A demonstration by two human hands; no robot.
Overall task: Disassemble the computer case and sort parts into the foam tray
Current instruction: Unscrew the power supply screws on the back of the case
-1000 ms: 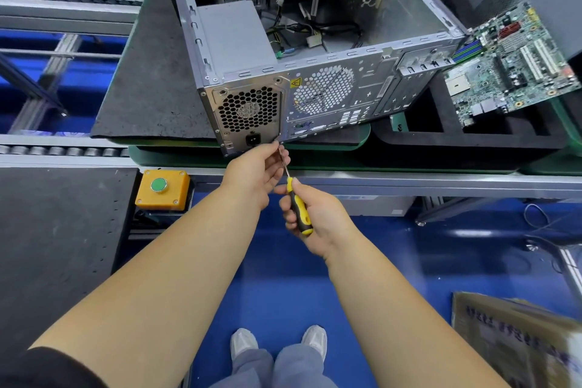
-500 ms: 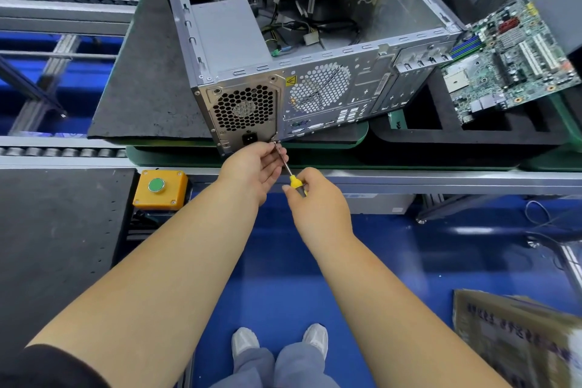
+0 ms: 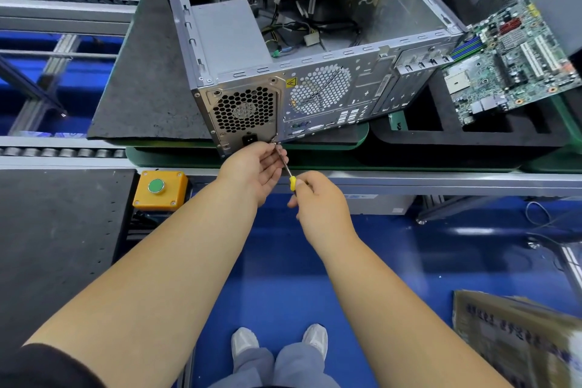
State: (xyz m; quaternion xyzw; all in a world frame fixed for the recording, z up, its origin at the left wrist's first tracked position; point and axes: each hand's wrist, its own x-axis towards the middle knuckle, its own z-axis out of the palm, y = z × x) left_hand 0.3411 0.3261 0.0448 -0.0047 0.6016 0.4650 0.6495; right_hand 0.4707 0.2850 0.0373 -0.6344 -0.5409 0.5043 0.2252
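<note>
While open-sided, grey case (image 3: pixel 318 85) shows loose cables | right hand (image 3: pixel 321 208) grips screwdriver (image 3: pixel 288 175) | left hand (image 3: pixel 255 167) pinches its shaft

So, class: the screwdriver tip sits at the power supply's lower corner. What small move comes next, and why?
Probably keep turning the screwdriver with the right hand to back that corner screw out: the power supply sits inside the case, and the left hand steadies the shaft.
</note>
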